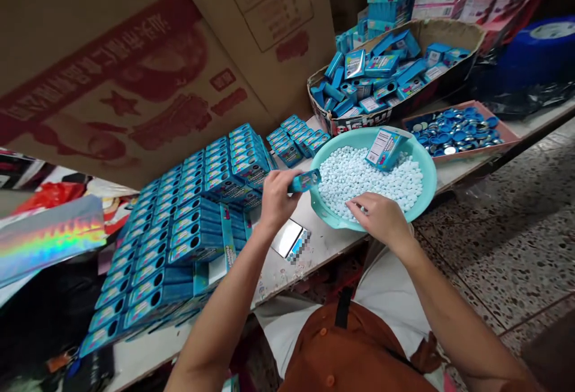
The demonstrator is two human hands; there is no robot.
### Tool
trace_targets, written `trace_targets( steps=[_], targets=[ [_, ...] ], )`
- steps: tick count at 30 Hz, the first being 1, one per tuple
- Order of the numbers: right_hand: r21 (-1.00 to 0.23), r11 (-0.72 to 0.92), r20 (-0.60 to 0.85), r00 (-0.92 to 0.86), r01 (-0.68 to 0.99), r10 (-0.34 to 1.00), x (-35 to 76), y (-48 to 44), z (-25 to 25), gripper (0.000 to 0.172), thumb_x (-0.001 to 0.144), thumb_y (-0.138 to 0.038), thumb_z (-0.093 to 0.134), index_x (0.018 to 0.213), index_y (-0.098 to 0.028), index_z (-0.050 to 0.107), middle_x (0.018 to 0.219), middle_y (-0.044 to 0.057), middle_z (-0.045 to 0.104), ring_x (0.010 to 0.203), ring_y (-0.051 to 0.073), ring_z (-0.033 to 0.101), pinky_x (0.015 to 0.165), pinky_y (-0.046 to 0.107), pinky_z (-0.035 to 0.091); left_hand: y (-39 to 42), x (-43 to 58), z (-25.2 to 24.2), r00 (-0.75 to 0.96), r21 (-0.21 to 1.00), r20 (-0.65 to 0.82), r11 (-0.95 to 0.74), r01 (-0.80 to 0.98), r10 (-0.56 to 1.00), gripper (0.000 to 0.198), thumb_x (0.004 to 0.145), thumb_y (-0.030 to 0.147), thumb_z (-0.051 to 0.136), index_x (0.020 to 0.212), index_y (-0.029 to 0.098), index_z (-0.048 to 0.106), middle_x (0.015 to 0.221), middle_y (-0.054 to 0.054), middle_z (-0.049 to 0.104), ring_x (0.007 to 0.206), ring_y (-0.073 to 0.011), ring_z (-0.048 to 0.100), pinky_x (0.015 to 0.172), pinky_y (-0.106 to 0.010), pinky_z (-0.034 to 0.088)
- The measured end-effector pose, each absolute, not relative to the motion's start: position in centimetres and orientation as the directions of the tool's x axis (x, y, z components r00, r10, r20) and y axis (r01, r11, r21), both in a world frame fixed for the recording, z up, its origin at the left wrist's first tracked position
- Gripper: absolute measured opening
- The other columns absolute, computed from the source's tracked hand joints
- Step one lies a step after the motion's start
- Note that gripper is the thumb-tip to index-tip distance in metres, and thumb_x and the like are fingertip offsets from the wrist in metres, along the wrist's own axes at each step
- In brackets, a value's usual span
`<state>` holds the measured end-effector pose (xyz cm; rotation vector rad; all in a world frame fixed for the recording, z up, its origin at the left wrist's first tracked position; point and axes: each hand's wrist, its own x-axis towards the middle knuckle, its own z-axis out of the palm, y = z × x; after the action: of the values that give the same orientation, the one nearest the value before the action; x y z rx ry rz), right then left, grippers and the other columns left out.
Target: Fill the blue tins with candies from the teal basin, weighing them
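Observation:
My left hand (279, 197) is closed round a small blue printed box (305, 181), held tilted at the left rim of a mint-green basin (430, 167). A round hole shows in the box's end. Loose pale pellets (345, 170) fill much of the basin. Low over them, my right hand (381, 218) has its thumb and fingers pinched together at the pellets' surface. Some pellets appear to be between its fingertips, though the fingers partly hide them. Another blue box (385, 149) leans on the pellets at the basin's far side.
Rows of blue boxes (188, 194), many with round holes, are stacked at left. A phone (291, 239) lies before me. Behind the basin is a cut-down carton (390, 117) of loose boxes; a pink tray (507, 140) holds blue-and-silver caps. Large cardboard cartons (251, 26) stand behind.

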<state>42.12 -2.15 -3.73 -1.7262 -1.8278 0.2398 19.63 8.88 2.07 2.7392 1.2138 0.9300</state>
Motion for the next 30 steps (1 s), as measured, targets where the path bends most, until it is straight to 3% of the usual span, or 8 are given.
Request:
trace_targets(
  steps=[6,13,20,30],
  targets=[
    [-0.514,0.117,0.26,0.024,0.85,0.965,42.0,-2.2,-3.3,0.031,0.097,-0.037,0.045,0.083,-0.02,0.068,0.085,0.005,0.07,0.084,0.017,0.063,0.07,0.027,0.039,10.5,22.3,1.2,0.697,0.072,0.427,-0.79,0.608,0.576,0.044,0.077,0.009,0.057,0.118,0.026,0.06,0.115,-0.003,0.068,0.099,-0.0225,0.053,0.09,-0.039,0.04],
    [-0.527,0.105,0.244,0.032,0.843,0.969,41.9,-2.1,-3.1,0.033,0.098,-0.037,0.043,0.085,-0.019,0.067,0.085,0.006,0.069,0.085,0.018,0.063,0.071,0.028,0.039,11.5,23.3,2.2,0.801,-0.108,0.398,-0.845,0.524,0.446,0.039,0.086,0.014,0.05,0.118,0.033,0.062,0.116,-0.001,0.069,0.104,-0.024,0.055,0.092,-0.043,0.035],
    [-0.529,0.085,0.239,0.052,0.844,0.97,42.0,-2.2,-3.0,0.033,0.098,-0.037,0.043,0.082,-0.02,0.068,0.082,0.005,0.069,0.082,0.017,0.062,0.069,0.027,0.038,12.2,23.8,2.5,0.798,-0.129,0.442,-0.851,0.508,0.409,0.038,0.091,0.017,0.047,0.117,0.04,0.062,0.118,0.003,0.069,0.104,-0.0217,0.057,0.094,-0.043,0.031],
    [-0.536,0.092,0.249,0.052,0.839,0.967,41.9,-2.3,-3.1,0.033,0.098,-0.036,0.043,0.086,-0.02,0.069,0.083,0.005,0.07,0.085,0.017,0.063,0.071,0.027,0.038,13.4,24.2,2.4,0.822,-0.146,0.413,-0.863,0.484,0.392,0.038,0.091,0.015,0.047,0.115,0.041,0.063,0.119,0.003,0.068,0.105,-0.0202,0.057,0.095,-0.042,0.03]
  ],
)
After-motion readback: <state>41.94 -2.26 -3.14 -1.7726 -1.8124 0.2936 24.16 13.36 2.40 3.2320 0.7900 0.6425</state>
